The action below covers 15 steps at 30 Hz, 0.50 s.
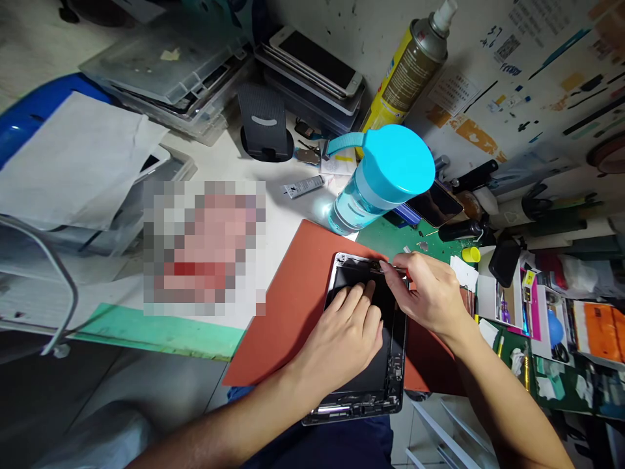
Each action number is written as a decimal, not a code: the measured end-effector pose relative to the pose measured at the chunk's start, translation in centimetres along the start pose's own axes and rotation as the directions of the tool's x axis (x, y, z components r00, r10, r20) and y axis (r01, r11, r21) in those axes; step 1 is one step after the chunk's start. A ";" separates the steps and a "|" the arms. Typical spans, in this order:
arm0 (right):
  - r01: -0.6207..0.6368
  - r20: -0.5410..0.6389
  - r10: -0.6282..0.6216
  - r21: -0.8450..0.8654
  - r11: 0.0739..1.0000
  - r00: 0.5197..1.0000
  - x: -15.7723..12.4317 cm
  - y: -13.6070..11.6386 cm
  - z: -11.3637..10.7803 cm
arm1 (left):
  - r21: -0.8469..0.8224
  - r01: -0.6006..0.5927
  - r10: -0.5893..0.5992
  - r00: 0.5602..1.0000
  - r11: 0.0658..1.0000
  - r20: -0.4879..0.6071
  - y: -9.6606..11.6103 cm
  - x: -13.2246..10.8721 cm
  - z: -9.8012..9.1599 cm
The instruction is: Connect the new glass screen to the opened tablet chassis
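Observation:
An opened tablet [359,384], its black inside and circuit parts bare, lies on a reddish-brown mat [273,312]. My left hand [346,326] rests across the dark middle of the tablet, fingers laid out and slightly bent, holding nothing that I can see. At the tablet's far right corner, my right hand [430,290] is closed in a pinch on a thin metal tool [385,268]. The tip of that tool meets the tablet's top edge; most of its length is hidden by the fingers, so its exact kind does not show.
A blue-capped water bottle [346,202] stands just beyond the mat, with a spray can [405,71] behind it. A small tube [303,187] and phone stand [265,127] are farther left. Boxes of tools [502,293] line the right. A pixelated patch hides something at left.

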State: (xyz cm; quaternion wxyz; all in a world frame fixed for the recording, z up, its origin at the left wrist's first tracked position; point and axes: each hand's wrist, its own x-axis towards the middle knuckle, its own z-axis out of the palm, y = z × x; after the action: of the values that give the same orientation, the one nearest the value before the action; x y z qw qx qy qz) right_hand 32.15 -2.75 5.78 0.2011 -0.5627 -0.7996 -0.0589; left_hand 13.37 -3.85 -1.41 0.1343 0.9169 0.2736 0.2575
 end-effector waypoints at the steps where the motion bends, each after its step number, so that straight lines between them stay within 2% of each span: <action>1: -0.006 -0.010 0.006 -0.015 1.000 1.000 0.0 0.0 0.0 | 0.007 -0.001 0.001 1.000 1.000 0.001 0.0 0.0 0.0; 6: -0.015 0.026 0.015 0.010 1.000 1.000 -0.2 0.1 0.0 | 0.020 -0.007 0.007 1.000 1.000 -0.013 -0.1 0.1 0.0; 15: -0.004 0.005 0.004 0.018 1.000 1.000 0.0 0.1 0.1 | 0.004 0.009 -0.009 1.000 1.000 0.007 0.0 -0.1 0.2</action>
State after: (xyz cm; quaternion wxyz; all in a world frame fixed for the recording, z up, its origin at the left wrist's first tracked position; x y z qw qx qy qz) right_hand 32.23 -2.68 5.64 0.2042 -0.5627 -0.7995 -0.0499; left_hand 13.39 -3.87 -1.58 0.1344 0.9169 0.2777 0.2531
